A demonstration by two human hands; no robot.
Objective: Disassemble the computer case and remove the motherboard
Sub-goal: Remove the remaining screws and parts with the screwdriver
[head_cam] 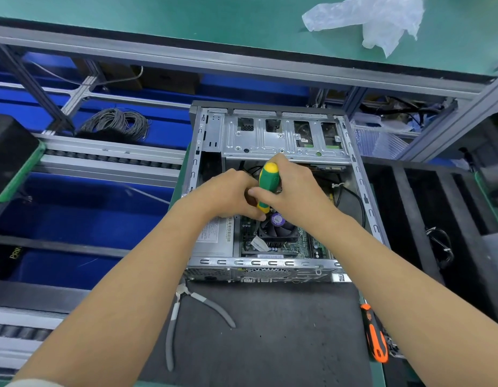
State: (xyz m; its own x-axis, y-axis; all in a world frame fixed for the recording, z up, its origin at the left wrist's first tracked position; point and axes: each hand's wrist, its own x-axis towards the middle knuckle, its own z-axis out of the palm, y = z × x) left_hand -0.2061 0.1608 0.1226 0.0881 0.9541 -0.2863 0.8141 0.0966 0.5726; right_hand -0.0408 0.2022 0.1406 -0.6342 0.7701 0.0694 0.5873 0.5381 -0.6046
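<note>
An open grey computer case (353,174) lies on a dark mat with its side panel off. Inside sit the green motherboard (291,248), a black CPU fan (278,229) and a metal drive cage (270,141). My right hand (295,191) grips the handle of a green and yellow screwdriver (267,180), which points down into the case near the fan. My left hand (228,196) is curled beside the lower end of the handle, its fingertips at the shaft; the screwdriver tip is hidden.
Grey-handled pliers (197,308) lie on the mat (270,331) in front of the case. An orange and black screwdriver (374,333) lies at the mat's right edge. Blue bins and a roller conveyor (102,160) are on the left, a clear plastic bag (376,20) on the upper shelf.
</note>
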